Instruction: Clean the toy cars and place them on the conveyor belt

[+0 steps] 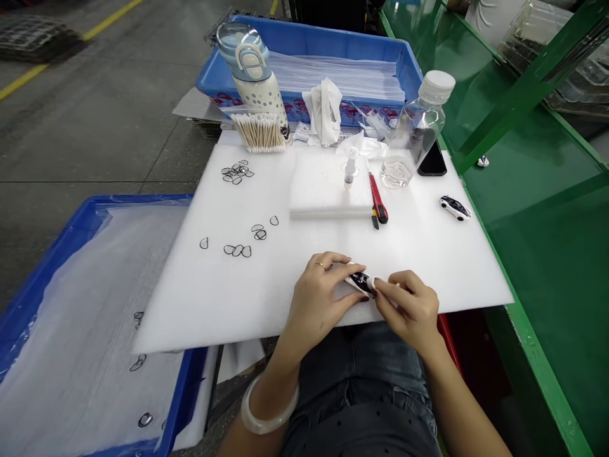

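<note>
Near the front edge of the white foam board, my left hand grips a small black-and-white toy car between thumb and fingers. My right hand is closed in a pinch at the car's right end. A small white piece, like tissue or cloth, shows at its fingertips against the car; its exact kind is unclear. A similar toy car stands at the board's right side. Thin black rings lie in loose groups on the left.
A foam block carries a small syringe, with a red utility knife beside it. Behind are cotton swabs, a tumbler, a clear bottle, a phone and a blue bin. Another blue tray sits lower left.
</note>
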Available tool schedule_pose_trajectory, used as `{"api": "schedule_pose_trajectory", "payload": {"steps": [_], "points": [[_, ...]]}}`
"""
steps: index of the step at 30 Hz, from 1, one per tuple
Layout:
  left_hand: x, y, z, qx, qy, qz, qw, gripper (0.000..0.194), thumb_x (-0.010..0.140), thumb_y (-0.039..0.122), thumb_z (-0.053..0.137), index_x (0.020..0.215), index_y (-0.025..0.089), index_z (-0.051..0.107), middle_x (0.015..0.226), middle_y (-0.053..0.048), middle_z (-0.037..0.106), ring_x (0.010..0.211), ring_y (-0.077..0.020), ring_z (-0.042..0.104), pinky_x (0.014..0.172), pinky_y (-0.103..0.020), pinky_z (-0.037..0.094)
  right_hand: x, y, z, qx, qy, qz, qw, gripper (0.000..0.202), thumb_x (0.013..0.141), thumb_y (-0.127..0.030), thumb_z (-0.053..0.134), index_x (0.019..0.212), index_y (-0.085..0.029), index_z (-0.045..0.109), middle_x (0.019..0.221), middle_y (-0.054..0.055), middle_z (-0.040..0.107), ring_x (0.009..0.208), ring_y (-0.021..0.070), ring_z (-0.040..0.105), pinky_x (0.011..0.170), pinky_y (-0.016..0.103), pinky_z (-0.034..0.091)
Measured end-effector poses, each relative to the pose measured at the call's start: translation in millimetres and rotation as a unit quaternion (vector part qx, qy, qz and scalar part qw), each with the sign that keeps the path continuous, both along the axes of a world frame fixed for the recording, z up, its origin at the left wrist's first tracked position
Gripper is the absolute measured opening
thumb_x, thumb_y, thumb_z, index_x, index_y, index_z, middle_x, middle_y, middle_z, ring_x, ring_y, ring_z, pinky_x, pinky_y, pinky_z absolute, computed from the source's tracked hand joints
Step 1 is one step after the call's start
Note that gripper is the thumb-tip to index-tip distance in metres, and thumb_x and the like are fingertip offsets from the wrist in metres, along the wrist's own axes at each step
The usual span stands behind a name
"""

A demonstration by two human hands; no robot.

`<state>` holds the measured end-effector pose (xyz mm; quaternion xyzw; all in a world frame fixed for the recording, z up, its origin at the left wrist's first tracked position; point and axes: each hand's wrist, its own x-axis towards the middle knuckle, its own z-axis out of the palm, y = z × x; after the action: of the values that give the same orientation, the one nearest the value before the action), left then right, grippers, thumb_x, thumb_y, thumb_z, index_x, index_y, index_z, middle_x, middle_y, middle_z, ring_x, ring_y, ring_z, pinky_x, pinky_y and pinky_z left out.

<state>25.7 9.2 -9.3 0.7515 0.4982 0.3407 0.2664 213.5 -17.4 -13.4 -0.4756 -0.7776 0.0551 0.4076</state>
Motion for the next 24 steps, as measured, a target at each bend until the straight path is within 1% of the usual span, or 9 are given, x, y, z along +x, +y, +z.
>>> {"api": "schedule_pose_trajectory", "payload": {"steps": [5, 7, 9, 11, 14, 16, 18, 21, 24], "points": [[-5.3, 3.4, 5.0, -0.037, 0.01, -0.046, 0.998, 0.044, 0.076, 0.016, 0.078, 0.118, 0.027, 0.069, 0.113, -0.005, 0.061, 0.112, -0.0253, 0.052, 0.097, -0.045, 0.049, -0.2, -4.8, 11.5, -0.09, -0.038, 0.095, 0.991, 0.017, 0.093, -0.017, 0.058, 0.102, -0.021, 0.072, 0.091, 0.004, 0.058, 0.057, 0.007, 0.046, 0.053, 0.024, 0.037], [-9.2, 4.4, 7.9, -0.065, 0.007, -0.071, 0.995, 0.051, 0.073, 0.021, 0.081, 0.121, 0.028, 0.067, 0.118, -0.005, 0.06, 0.116, -0.0272, 0.05, 0.101, -0.047, 0.047, 6.3, -1.8, 22.3, -0.161, 0.044, 0.148, 0.975, 0.016, 0.092, -0.018, 0.058, 0.098, -0.021, 0.073, 0.086, 0.003, 0.059, 0.06, 0.0094, 0.051, 0.054, 0.025, 0.039], [-13.6, 4.1, 9.3, -0.088, -0.008, -0.087, 0.992, 0.066, 0.068, 0.027, 0.085, 0.129, 0.03, 0.061, 0.126, -0.005, 0.057, 0.123, -0.0292, 0.047, 0.106, -0.049, 0.043, 19.4, 8.0, 36.6, -0.218, 0.172, 0.21, 0.938, 0.014, 0.093, -0.021, 0.059, 0.093, -0.022, 0.072, 0.079, 0.003, 0.061, 0.063, 0.0122, 0.056, 0.054, 0.025, 0.042], [-17.9, 2.5, 8.4, -0.097, -0.041, -0.084, 0.991, 0.08, 0.066, 0.033, 0.088, 0.138, 0.034, 0.052, 0.135, -0.005, 0.053, 0.13, -0.0296, 0.043, 0.111, -0.05, 0.039, 36.0, 24.5, 51.5, -0.22, 0.256, 0.186, 0.923, 0.014, 0.094, -0.025, 0.06, 0.087, -0.021, 0.071, 0.071, 0.002, 0.061, 0.061, 0.0138, 0.055, 0.052, 0.027, 0.04], [-22.7, -0.4, 3.6, -0.099, -0.124, -0.048, 0.986, 0.074, 0.075, 0.043, 0.081, 0.141, 0.036, 0.048, 0.138, -0.005, 0.05, 0.131, -0.0278, 0.043, 0.111, -0.048, 0.039, 51.7, 48.8, 64.3, -0.114, 0.132, -0.038, 0.984, 0.015, 0.092, -0.028, 0.061, 0.087, -0.02, 0.073, 0.079, 0.005, 0.065, 0.069, 0.0191, 0.056, 0.061, 0.034, 0.041], [-23.9, -1.7, 0.0, -0.096, -0.183, -0.025, 0.978, 0.057, 0.084, 0.045, 0.072, 0.136, 0.034, 0.053, 0.135, -0.006, 0.052, 0.128, -0.0265, 0.047, 0.107, -0.045, 0.043, 46.1, 53.2, 62.3, -0.041, -0.017, -0.139, 0.989, 0.018, 0.09, -0.03, 0.06, 0.096, -0.019, 0.073, 0.095, 0.01, 0.069, 0.086, 0.0263, 0.059, 0.074, 0.042, 0.044], [-23.7, -2.4, -2.3, -0.092, -0.219, -0.011, 0.971, 0.044, 0.09, 0.043, 0.065, 0.132, 0.032, 0.057, 0.13, -0.007, 0.055, 0.124, -0.0248, 0.05, 0.103, -0.041, 0.046, 26.7, 44.9, 53.0, -0.048, -0.085, -0.111, 0.989, 0.026, 0.09, -0.032, 0.061, 0.109, -0.017, 0.069, 0.103, 0.011, 0.069, 0.094, 0.0295, 0.06, 0.082, 0.046, 0.045], [-22.6, -3.5, -3.4, -0.086, -0.221, 0.002, 0.971, 0.033, 0.092, 0.039, 0.062, 0.125, 0.032, 0.062, 0.124, -0.005, 0.057, 0.119, -0.0224, 0.053, 0.101, -0.037, 0.047, -7.2, 24.2, 37.2, -0.127, -0.131, 0.019, 0.983, 0.048, 0.086, -0.028, 0.065, 0.131, -0.013, 0.055, 0.101, 0.011, 0.07, 0.09, 0.0285, 0.062, 0.081, 0.046, 0.049], [-22.9, -5.1, -3.4, -0.088, -0.189, 0.002, 0.978, 0.026, 0.092, 0.037, 0.062, 0.117, 0.032, 0.066, 0.122, -0.004, 0.059, 0.119, -0.0222, 0.054, 0.104, -0.038, 0.045, -0.7, 20.1, 33.3, -0.156, -0.129, 0.042, 0.978, 0.055, 0.085, -0.02, 0.059, 0.139, -0.015, 0.047, 0.099, 0.009, 0.07, 0.089, 0.0269, 0.064, 0.082, 0.044, 0.05]]}}
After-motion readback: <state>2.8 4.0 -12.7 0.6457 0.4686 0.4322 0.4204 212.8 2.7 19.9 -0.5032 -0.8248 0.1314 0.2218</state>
